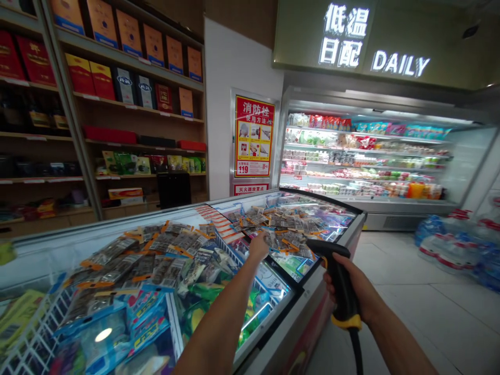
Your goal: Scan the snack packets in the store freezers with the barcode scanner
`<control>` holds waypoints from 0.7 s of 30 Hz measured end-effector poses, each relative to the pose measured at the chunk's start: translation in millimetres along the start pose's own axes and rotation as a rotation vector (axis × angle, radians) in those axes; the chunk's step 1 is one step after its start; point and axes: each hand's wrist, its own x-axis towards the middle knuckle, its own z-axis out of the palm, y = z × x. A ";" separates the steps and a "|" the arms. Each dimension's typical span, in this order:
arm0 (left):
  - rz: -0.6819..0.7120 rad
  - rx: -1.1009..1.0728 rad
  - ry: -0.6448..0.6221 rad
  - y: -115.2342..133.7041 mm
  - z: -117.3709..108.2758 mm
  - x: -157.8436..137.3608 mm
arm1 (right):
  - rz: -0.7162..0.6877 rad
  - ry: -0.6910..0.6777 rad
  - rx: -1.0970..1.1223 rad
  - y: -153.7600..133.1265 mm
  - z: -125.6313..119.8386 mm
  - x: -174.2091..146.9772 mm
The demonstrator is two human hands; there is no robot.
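My right hand [347, 286] is wrapped round the grip of a black and yellow barcode scanner [339, 276], whose head points left over the freezer's edge. A black cable hangs from its base. My left hand [258, 247] reaches forward over the chest freezer, its fingers curled at the near side of a pile of small dark packets with orange ends [279, 221]. What those fingers hold, if anything, I cannot make out. More such packets [172, 239] are heaped to the left of that arm, by blue bags [105, 333] and green bags [203, 299].
The chest freezer's rim [273, 323] runs diagonally, with white wire baskets [42, 328] inside. A lit refrigerated display [367, 156] stands at the back. Shelves with boxed goods [136, 94] line the left wall. Bottled water packs [449, 245] rest on the tiled floor at right.
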 end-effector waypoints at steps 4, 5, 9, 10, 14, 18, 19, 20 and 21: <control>0.002 -0.185 0.015 -27.1 -23.1 -1.3 | 0.017 -0.060 -0.021 4.2 16.6 -1.0; 0.007 -0.234 0.030 -35.3 -28.1 -1.4 | 0.022 -0.080 -0.029 5.9 20.9 -0.4; 0.033 -0.393 0.093 -65.1 -44.5 0.2 | 0.048 -0.126 -0.068 13.9 37.4 3.6; 0.039 -0.423 0.101 -70.3 -47.9 0.7 | 0.056 -0.134 -0.075 15.5 41.2 4.3; 0.056 -0.539 0.123 -80.4 -58.6 1.4 | 0.084 -0.157 -0.097 18.3 55.4 3.6; 0.058 -0.581 0.139 -78.7 -63.5 -2.1 | 0.084 -0.141 -0.103 17.4 67.6 -0.4; 0.061 -0.578 0.137 -77.7 -64.1 -3.2 | 0.084 -0.136 -0.103 17.2 69.8 -1.2; 0.066 -0.570 0.135 -76.8 -64.7 -4.2 | 0.084 -0.132 -0.103 17.0 71.6 -1.7; 0.070 -0.561 0.134 -76.1 -65.1 -4.9 | 0.087 -0.132 -0.102 16.9 72.8 -1.9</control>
